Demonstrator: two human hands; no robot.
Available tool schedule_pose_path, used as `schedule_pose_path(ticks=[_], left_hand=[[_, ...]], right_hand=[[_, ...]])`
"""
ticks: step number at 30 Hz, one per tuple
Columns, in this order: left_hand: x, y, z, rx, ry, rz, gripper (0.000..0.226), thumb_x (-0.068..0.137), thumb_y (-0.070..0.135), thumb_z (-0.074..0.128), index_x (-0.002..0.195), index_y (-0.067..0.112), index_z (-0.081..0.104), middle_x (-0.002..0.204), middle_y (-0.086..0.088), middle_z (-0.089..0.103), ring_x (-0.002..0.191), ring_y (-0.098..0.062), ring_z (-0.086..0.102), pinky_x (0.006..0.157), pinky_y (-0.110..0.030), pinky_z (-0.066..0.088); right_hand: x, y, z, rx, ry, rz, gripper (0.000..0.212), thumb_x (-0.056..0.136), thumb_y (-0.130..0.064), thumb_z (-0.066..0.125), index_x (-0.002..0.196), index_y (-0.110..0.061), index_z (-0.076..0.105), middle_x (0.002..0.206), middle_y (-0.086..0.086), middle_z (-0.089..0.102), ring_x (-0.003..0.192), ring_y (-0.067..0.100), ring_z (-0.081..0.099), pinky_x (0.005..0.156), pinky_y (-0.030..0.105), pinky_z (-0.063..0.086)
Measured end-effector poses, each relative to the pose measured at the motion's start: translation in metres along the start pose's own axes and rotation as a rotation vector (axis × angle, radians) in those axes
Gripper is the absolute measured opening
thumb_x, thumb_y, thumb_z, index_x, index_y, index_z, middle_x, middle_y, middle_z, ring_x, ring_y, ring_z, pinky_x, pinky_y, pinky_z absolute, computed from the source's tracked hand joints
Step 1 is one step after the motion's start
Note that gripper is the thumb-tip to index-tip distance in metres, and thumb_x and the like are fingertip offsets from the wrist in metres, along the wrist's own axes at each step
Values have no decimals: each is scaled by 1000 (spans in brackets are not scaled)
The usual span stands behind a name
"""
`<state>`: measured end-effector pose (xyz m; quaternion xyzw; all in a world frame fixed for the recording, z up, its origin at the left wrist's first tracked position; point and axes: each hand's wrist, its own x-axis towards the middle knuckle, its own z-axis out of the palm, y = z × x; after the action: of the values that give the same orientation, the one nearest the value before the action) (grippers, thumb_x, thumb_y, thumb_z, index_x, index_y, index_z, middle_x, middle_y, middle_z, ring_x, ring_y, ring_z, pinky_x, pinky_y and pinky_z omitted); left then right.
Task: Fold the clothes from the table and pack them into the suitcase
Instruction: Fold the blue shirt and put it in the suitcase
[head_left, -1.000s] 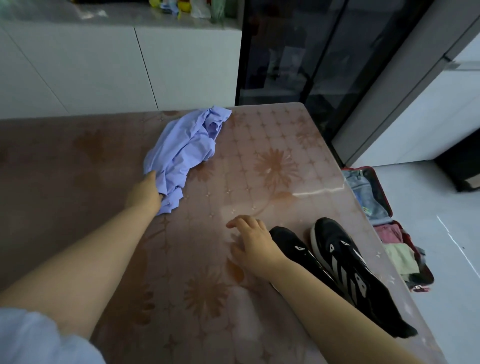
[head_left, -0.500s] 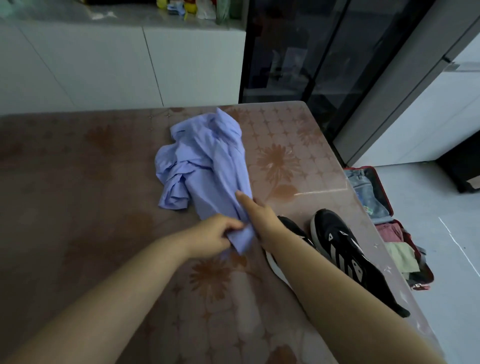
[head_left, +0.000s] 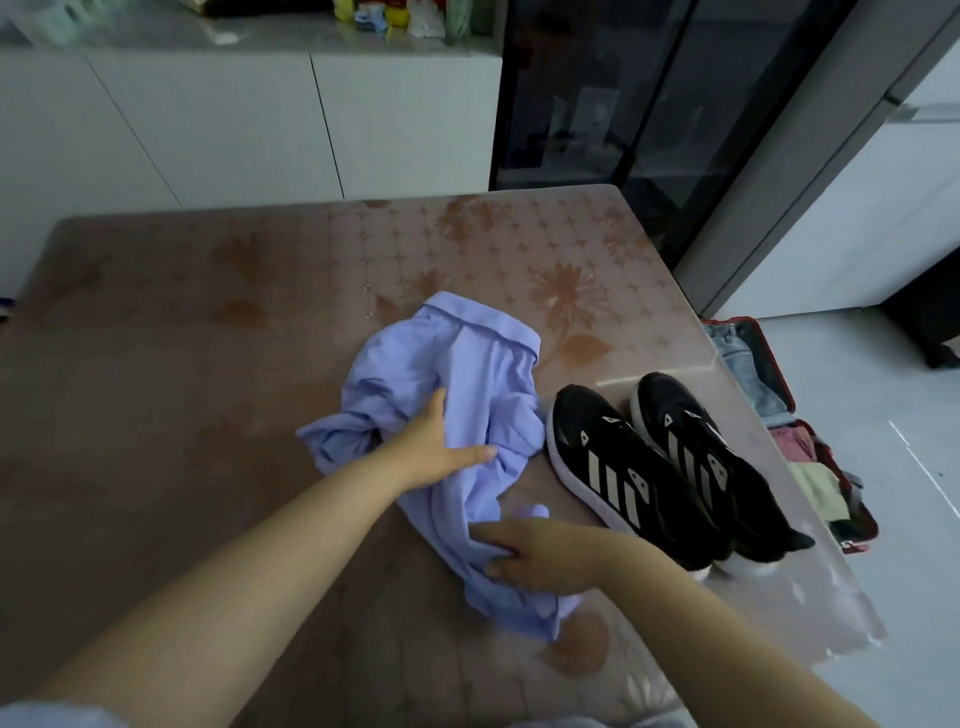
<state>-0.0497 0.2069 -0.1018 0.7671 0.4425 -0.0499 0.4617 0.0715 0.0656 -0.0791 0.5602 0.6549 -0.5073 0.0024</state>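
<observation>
A crumpled light-blue collared shirt (head_left: 467, 374) lies on the brown flower-patterned table (head_left: 182, 364), collar toward the far side. My left hand (head_left: 434, 447) rests flat on the middle of the shirt, fingers spread. My right hand (head_left: 540, 553) pinches the shirt's near hem, fingers closed on the fabric. An open red suitcase (head_left: 779, 384) lies on the floor to the right of the table, with jeans, a pink and a pale green garment folded inside.
A pair of black sneakers (head_left: 670, 467) with white stripes stands on the table just right of the shirt, close to my right forearm. White cabinets (head_left: 234, 119) run behind the table. A dark glass-door cabinet (head_left: 623, 93) stands at the back right.
The shirt has been dragged nearer to me and beside the sneakers. My left hand moved from the hem onto the shirt's middle; my right hand now grips the near hem.
</observation>
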Motion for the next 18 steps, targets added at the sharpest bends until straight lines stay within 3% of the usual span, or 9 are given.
schedule_pose_path(ticks=[2,4,7,9,11,13,15,17,18], left_hand=[[-3,0,25,232,69,6,98,85,31,67,150,13,-4,155,-10,17,133,-29,36,100,-37,39],[-9,-3,33,325,131,-39,83,91,20,57,150,19,0,151,-12,28,124,-33,45,91,-38,44],[-22,-19,24,226,171,-70,74,93,15,54,149,28,8,141,-15,42,110,-37,53,76,-36,44],[-37,-26,17,150,176,-47,73,93,13,53,149,32,10,136,-17,47,103,-36,55,69,-33,41],[-57,-27,15,84,165,-26,74,92,10,55,149,30,11,138,-15,45,109,-34,53,73,-33,41],[-73,-27,15,49,153,-37,76,91,9,57,149,28,12,144,-12,39,118,-33,49,83,-38,45],[-87,-27,17,114,220,-77,75,90,14,60,149,25,16,147,-11,34,126,-31,43,92,-35,41],[-97,-24,22,147,356,-45,60,91,21,59,145,18,31,141,-12,40,126,-29,42,94,-29,35],[-101,-20,24,100,408,-24,51,93,24,57,140,14,41,135,-11,46,123,-26,45,92,-26,35]], right_hand=[[-4,-2,15,-38,-143,-20,36,95,-20,46,120,-44,53,91,-1,44,88,16,39,76,20,35],[-8,0,19,-8,-128,26,36,95,-18,50,128,-31,55,93,-5,49,88,12,42,72,6,34],[-4,15,2,-25,333,101,25,91,-16,57,114,-9,65,105,6,60,98,22,56,86,26,44],[4,25,-12,-44,589,191,42,87,-17,61,128,-9,52,124,12,49,116,31,48,92,33,40],[16,28,-17,27,629,256,72,84,-28,67,143,-14,28,139,14,35,124,33,41,94,38,39],[29,28,-16,191,577,317,85,85,-31,68,148,-16,13,141,13,36,124,34,43,88,37,41],[41,28,-9,300,592,330,57,90,-23,62,139,-15,34,124,11,52,113,32,52,77,28,37],[42,19,-4,205,664,258,7,91,-11,52,94,-16,55,87,6,59,90,30,55,65,28,31],[42,14,1,133,691,162,13,90,-6,49,84,-15,57,79,8,58,84,31,55,63,33,31]])
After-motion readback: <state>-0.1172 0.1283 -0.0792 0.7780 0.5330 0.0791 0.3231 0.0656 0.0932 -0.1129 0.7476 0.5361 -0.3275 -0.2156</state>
